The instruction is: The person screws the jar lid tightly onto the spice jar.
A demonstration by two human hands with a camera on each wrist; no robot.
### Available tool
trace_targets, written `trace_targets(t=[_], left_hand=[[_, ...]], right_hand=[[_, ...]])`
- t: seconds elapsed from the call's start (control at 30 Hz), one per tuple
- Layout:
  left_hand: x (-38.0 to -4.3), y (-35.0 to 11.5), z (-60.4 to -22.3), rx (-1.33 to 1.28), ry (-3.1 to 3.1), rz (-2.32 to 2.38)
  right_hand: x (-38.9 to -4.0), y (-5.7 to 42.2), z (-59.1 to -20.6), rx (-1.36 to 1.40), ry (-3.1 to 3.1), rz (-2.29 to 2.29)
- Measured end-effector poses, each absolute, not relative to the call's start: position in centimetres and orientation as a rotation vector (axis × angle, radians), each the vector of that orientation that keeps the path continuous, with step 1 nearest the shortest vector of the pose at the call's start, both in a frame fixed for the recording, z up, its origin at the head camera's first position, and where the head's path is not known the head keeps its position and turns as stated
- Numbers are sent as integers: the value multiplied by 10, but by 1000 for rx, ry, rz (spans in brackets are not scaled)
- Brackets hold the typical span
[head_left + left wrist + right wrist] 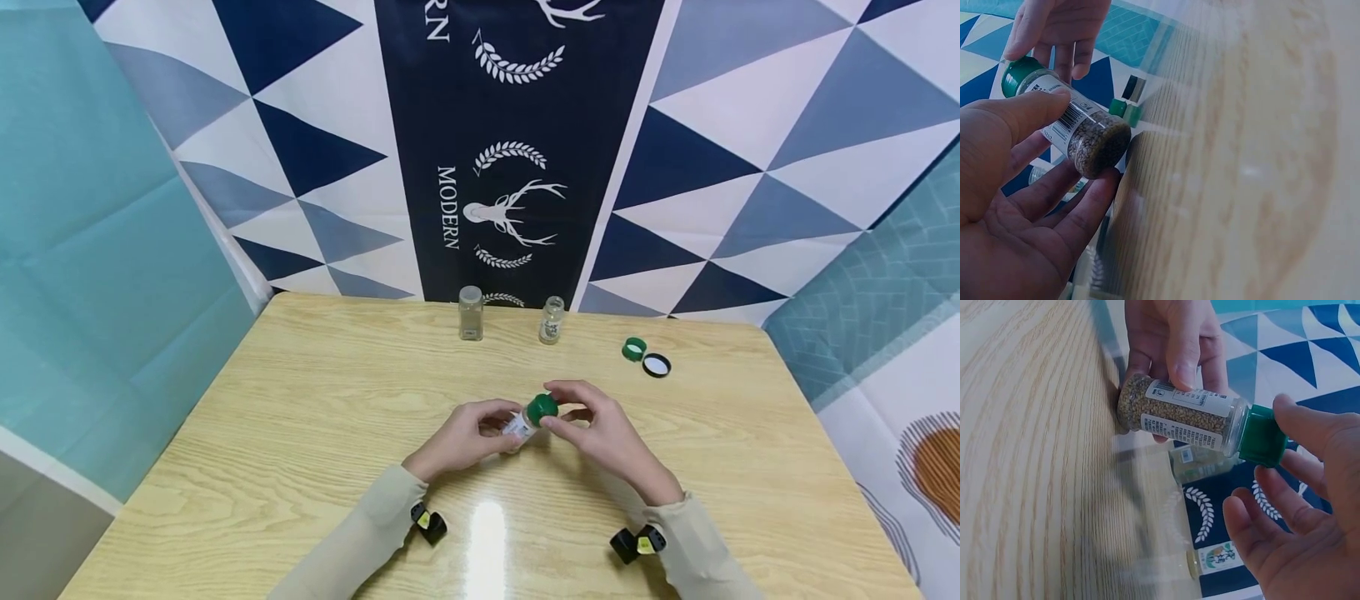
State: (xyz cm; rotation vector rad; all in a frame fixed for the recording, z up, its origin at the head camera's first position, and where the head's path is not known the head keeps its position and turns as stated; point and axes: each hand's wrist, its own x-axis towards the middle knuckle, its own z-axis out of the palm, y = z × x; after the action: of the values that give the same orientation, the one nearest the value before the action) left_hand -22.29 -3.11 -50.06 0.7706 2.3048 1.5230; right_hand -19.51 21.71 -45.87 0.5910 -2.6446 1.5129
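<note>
The left hand point(465, 435) grips the bottle point(517, 427) at the table point(337, 392) centre, tilted, its green cap point(542, 407) toward one o'clock; the right hand point(600, 427) pinches this cap. Probably the step is cap-turning; the next move calls for a steady left grip.

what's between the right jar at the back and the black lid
A green cap, beside the black lid, then bare tabletop up to the jar; the head view shows it.

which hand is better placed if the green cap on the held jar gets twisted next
Probably the right hand: its thumb and fingers touch the green cap, while the left hand grips the jar around its body and could steady it.
</note>
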Motion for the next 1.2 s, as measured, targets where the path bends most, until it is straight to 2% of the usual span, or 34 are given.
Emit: trace_targets(t=[0.17,0.57,1.2], left_hand=[[-222,-32,-500,770,2308,1518],[-224,-32,-499,786,2312,1500],[-223,-31,-501,811,2349,1482]], right_hand=[[-194,216,-456,616,-2657,1530],[-190,218,-455,863,-2566,1520],[-191,218,-457,873,-2556,1487]])
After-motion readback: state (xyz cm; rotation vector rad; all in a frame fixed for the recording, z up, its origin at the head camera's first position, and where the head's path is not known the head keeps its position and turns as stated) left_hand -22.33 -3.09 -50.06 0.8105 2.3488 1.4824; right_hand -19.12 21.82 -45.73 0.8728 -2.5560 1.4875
